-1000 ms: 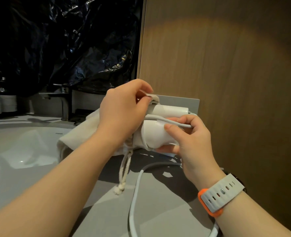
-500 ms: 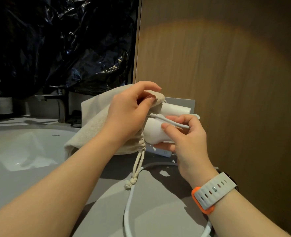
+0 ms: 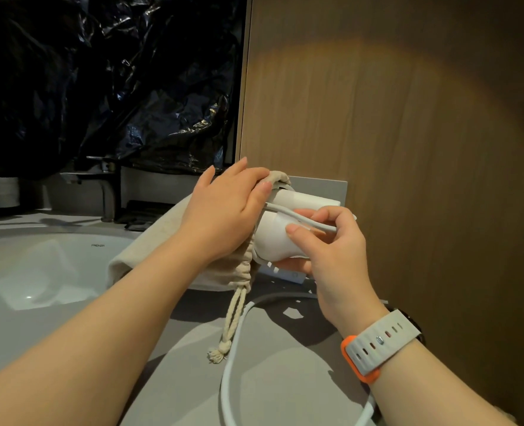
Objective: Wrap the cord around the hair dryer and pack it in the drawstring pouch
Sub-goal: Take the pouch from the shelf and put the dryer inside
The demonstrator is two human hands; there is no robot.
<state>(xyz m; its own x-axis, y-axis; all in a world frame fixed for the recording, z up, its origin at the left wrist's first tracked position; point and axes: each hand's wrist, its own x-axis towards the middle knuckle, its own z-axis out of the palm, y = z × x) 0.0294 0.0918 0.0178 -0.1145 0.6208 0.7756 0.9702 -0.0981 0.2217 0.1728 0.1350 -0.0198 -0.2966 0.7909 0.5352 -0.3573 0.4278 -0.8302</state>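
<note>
Since half a second ago the left hand (image 3: 224,213) has uncurled from its pinch on the cloth, and its fingers now lie fairly straight and spread over the mouth of the pouch (image 3: 168,238), with one fingertip pressing the gathered hem against the hair dryer (image 3: 273,244); whether anything under the palm grips the cloth cannot be seen. At the centre of the frame the right hand (image 3: 334,256), little changed, curls its lower fingers beneath the white hair dryer and pinches the cord (image 3: 233,364) between thumb and forefinger where it crosses the dryer's body. Only the dryer's left end sits inside the beige pouch; most of it sticks out to the right, held above the counter (image 3: 285,379). From the pinch the white cord shows again lower down, looping along the grey counter toward the bottom edge of the frame, unwound. A knotted rope drawstring (image 3: 233,315) hangs from the pouch mouth, its frayed end just beside the cord. The pouch's closed end droops left over the rim of a white sink (image 3: 39,272) at the left of the frame, with a dark tap (image 3: 107,192) behind it. Crumpled black plastic sheeting (image 3: 116,87) fills the upper left, and a wood panel (image 3: 408,149) fills the right. A pale watch strap (image 3: 380,342) with an orange edge circles the right wrist at lower right.
</note>
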